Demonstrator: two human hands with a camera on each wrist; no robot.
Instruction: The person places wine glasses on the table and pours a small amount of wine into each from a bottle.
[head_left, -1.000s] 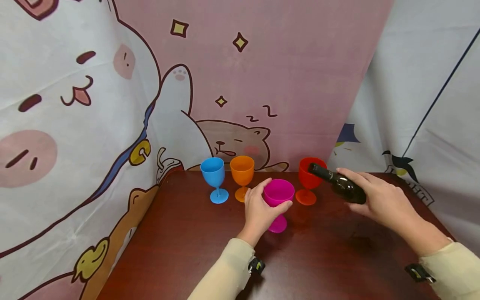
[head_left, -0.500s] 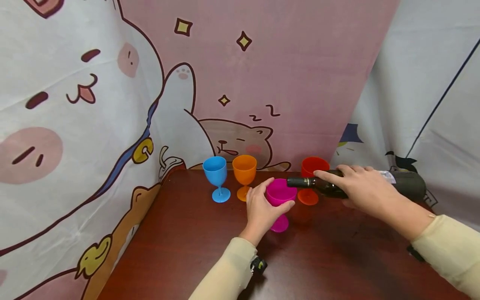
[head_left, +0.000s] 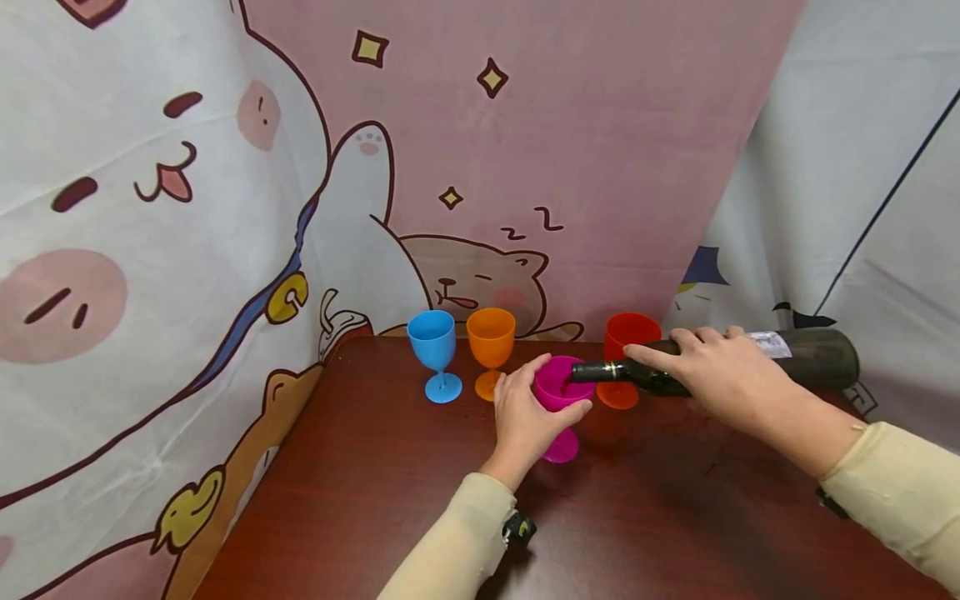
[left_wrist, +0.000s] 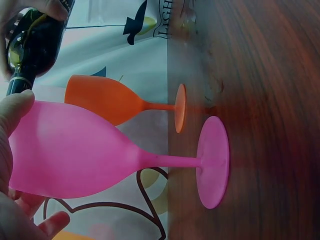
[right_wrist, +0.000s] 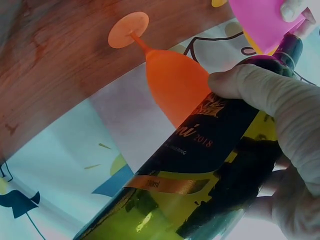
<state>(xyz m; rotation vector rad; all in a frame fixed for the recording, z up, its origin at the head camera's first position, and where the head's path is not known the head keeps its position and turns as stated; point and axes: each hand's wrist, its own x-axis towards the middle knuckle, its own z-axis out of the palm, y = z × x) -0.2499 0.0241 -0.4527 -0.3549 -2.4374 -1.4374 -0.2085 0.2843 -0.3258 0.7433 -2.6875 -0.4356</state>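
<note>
The left hand (head_left: 525,421) is clamped around the magenta goblet (head_left: 553,397), upright on the tabletop (head_left: 637,517). The right hand (head_left: 720,375) grips the wine bottle (head_left: 813,358), near-horizontal, its mouth over the magenta goblet's bowl.

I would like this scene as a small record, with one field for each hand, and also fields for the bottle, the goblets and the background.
Left hand: holds the magenta goblet around its bowl
Right hand: grips the dark bottle
Bottle tilt: near horizontal, mouth over the magenta goblet, a dark red streak below it
Not held: blue goblet, orange goblet and red goblet, upright on the table
Background: cartoon-printed cloth
</note>
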